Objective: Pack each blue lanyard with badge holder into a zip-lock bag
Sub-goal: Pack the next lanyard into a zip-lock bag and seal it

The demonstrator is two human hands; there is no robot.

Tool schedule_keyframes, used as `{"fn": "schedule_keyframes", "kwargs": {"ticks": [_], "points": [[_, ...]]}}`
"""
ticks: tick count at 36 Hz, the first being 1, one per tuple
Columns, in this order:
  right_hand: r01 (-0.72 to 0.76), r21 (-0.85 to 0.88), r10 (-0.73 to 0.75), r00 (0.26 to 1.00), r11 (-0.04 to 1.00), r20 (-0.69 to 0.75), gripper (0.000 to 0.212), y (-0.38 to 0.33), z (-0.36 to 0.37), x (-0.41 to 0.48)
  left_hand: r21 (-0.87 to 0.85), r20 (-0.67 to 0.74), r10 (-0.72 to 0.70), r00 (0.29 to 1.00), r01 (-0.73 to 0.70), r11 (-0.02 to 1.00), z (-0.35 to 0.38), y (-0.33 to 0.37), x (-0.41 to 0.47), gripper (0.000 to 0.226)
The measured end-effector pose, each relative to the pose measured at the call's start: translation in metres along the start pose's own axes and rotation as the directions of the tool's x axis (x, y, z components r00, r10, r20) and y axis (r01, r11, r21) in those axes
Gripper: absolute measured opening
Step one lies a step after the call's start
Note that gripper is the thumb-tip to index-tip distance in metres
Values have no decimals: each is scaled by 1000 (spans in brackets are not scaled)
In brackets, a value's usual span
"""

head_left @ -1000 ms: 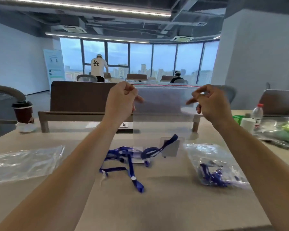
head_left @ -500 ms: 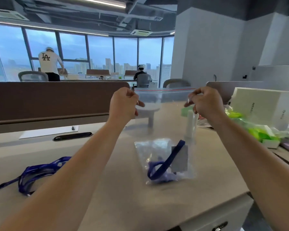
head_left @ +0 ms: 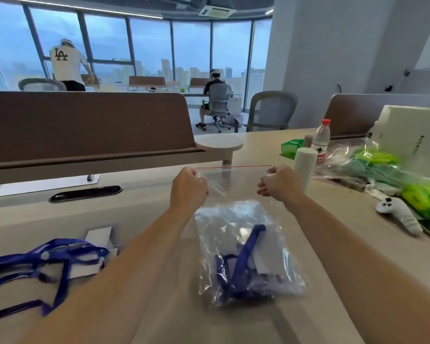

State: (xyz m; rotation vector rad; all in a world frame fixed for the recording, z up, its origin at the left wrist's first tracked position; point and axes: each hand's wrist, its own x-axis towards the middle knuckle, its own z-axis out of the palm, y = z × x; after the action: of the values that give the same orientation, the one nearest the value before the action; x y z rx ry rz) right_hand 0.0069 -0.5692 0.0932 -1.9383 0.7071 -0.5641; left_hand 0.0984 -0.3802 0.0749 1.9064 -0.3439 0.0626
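**Both grips pinch zip-lock bag top**

Head view: left grip (head_left: pixel 189 187) and right grip (head_left: pixel 277 183) each pinch a top corner of a clear plastic zip-lock bag with red seal line (head_left: pixel 233 178), held taut above the beige counter (head_left: pixel 174 324). Below the hands, a blue lanyard with badge holder (head_left: pixel 246 256) shows inside crinkled clear plastic; cannot tell if that is the held bag or another. Loose blue lanyards (head_left: pixel 47 264) lie on the counter at left.

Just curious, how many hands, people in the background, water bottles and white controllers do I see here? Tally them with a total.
Hands: 2, left hand and right hand, both pinching the zip-lock bag
People in the background: 2, standing person, seated person
Water bottle: 1
White controller: 1
Total: 6
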Motion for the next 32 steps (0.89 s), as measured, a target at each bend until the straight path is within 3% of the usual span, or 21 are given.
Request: {"fn": "schedule_keyframes", "kwargs": {"ticks": [8,12,15,18,27,32], "points": [[-91,-61,94,994,994,57,33,31,28,23,157,99,-78,992,62,986,21,-34,8,9],[-134,-40,137,986,990,93,33,41,34,23,244,146,-123,982,85,966,23,-42,6,44],[-135,-76,143,983,988,112,55,45,37,22,287,167,-130,977,77,955,23,-46,3,47],[-37,-182,53,995,983,87,72,46,38,19,297,153,-66,986,18,955,21,-47,0,49],[173,-123,-173,985,977,15,35,13,43,-25,119,162,112,980,-132,984,-5,-24,-29,31],[273,-54,-273,962,960,17,23,-25,61,-73,116,134,217,967,-233,966,-50,-16,-49,20]]}}
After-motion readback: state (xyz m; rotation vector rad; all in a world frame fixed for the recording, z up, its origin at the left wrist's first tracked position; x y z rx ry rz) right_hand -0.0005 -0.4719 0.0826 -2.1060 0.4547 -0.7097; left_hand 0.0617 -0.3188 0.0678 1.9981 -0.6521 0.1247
